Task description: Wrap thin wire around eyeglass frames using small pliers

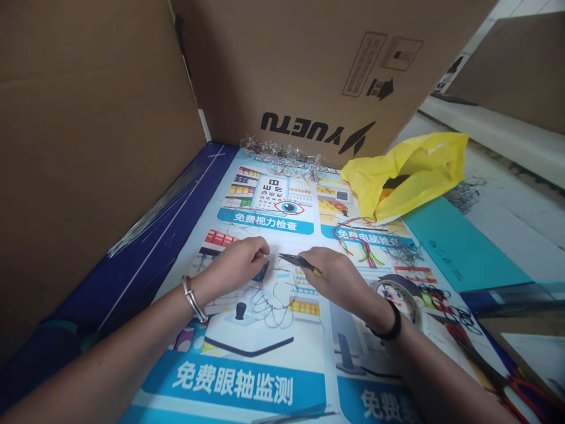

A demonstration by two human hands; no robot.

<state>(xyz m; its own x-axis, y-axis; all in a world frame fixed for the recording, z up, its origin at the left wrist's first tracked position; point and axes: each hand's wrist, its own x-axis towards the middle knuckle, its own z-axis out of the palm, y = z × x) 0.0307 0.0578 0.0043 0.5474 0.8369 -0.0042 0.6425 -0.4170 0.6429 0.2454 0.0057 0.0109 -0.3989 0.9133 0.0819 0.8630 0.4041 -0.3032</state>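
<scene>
Right hand (329,274): closed round pliers (301,262), mid-poster (309,330). Left hand (242,262): fingertips pinched together; I can't tell on what.

The person's left wrist carries a silver-coloured bangle (193,299), shiny and rigid-looking, its narrow metal seeming to run in two close strands with a rounded end at the upper edge; beyond the bangle the left hand (245,260) is bare, and on the elbow side of it the forearm is bare as well. Across from the bangle, on the wrist of the bare right hand (332,272), sits a plain, matte black band (394,324), smooth and slightly broader than the bangle's strands, with the forearm behind it uncovered too.
</scene>
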